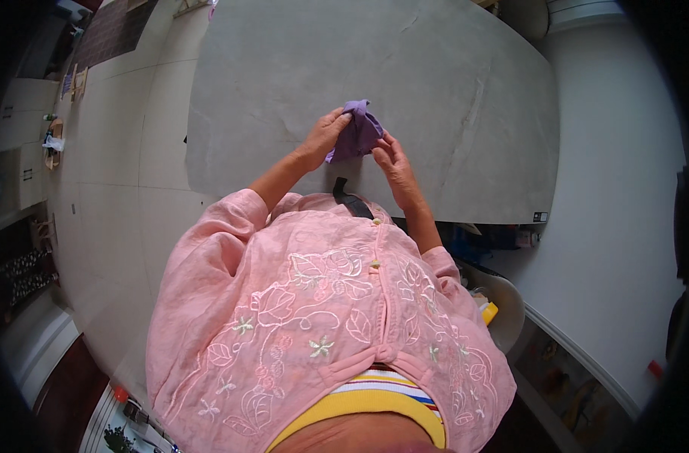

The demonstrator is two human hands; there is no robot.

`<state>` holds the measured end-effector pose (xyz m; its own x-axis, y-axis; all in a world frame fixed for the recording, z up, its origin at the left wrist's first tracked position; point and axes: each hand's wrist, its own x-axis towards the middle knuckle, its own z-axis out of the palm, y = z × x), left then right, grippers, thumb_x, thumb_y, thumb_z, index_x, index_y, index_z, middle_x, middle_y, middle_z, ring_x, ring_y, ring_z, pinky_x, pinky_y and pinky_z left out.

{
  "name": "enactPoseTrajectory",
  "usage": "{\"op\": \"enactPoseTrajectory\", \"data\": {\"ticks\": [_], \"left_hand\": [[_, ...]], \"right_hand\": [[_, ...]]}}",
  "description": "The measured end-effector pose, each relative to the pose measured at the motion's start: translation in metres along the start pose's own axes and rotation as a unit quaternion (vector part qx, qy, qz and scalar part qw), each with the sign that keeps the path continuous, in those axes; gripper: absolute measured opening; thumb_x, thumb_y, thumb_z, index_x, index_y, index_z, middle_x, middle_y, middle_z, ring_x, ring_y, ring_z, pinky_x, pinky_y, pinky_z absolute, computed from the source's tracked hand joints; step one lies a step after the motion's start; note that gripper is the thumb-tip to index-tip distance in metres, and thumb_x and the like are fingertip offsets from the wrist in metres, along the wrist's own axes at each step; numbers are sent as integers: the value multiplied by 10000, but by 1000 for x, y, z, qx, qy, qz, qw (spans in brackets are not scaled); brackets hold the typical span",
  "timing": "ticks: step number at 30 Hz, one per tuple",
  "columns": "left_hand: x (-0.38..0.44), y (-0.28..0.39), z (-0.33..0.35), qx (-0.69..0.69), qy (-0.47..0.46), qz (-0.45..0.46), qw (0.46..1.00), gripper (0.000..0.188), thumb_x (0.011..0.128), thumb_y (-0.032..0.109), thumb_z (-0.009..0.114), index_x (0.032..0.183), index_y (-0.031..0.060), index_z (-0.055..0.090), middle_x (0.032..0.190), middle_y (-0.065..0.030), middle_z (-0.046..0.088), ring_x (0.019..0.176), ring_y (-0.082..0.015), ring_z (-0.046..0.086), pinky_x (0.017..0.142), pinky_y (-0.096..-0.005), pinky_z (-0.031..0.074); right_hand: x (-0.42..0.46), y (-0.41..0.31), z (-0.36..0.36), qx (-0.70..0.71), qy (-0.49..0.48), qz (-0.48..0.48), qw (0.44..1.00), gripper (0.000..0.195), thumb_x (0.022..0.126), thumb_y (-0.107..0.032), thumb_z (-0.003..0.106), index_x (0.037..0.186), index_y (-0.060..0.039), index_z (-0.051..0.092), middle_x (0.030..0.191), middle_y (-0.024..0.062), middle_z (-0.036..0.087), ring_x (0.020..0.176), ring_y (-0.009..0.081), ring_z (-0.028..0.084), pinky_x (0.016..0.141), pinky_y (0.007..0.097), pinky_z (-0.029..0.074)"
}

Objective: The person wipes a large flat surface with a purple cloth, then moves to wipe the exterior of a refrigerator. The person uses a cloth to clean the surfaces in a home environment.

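Observation:
A small piece of purple cloth (358,133), bunched and partly folded, is held up over the near part of a grey stone-look tabletop (333,62). My left hand (326,136) grips its upper left side, thumb on top. At the cloth's right edge, the fingers of my right hand (394,158) touch or pinch the fabric near its corner. Folds hide the cloth's full shape, so I cannot tell what kind of item it is. A black strap (351,199) shows at my front, by the table's near edge.
Right of me stands a rounded chair (506,306) holding a yellow item (489,312). Dark and blue things (480,240) sit under the table's near right edge. A white wall (610,141) runs along the right. Pale floor tiles (115,153) extend left, towards cabinets (22,122).

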<state>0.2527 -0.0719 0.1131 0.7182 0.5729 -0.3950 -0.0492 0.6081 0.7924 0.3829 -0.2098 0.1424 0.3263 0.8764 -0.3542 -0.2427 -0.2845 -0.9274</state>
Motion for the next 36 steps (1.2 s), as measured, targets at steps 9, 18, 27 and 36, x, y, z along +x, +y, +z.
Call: {"op": "enactPoseTrajectory", "data": {"ticks": [9, 18, 27, 36], "left_hand": [[-7, 17, -9, -37, -29, -6, 999, 483, 861, 217, 680, 1266, 46, 483, 1116, -73, 605, 1005, -146, 590, 892, -296, 467], [-8, 13, -19, 80, -15, -22, 996, 439, 850, 213, 694, 1193, 4, 516, 1016, -44, 627, 917, -114, 598, 801, -252, 478], [2, 14, -36, 151, -11, 12, 988, 365, 875, 214, 669, 1156, 23, 535, 953, -12, 633, 861, -64, 585, 730, -212, 479], [6, 100, 16, 163, -99, 176, 966, 372, 886, 293, 656, 1143, 41, 563, 946, -7, 630, 889, -86, 578, 823, -249, 455]], "right_hand": [[24, 18, -4, 41, 19, 37, 998, 196, 929, -243, 583, 978, -57, 623, 846, -31, 604, 765, 74, 548, 734, 231, 456], [16, 2, 9, 124, 72, 62, 988, 263, 920, -259, 603, 1036, -22, 602, 932, 14, 625, 831, 71, 568, 761, 211, 463], [18, 6, -17, 21, 107, 37, 993, 200, 927, -238, 599, 970, -44, 626, 788, -31, 603, 664, 41, 532, 592, 196, 451], [26, -70, -30, 72, 79, -141, 984, 163, 930, -208, 597, 987, -58, 626, 834, -39, 604, 703, 44, 524, 650, 200, 437]]}}
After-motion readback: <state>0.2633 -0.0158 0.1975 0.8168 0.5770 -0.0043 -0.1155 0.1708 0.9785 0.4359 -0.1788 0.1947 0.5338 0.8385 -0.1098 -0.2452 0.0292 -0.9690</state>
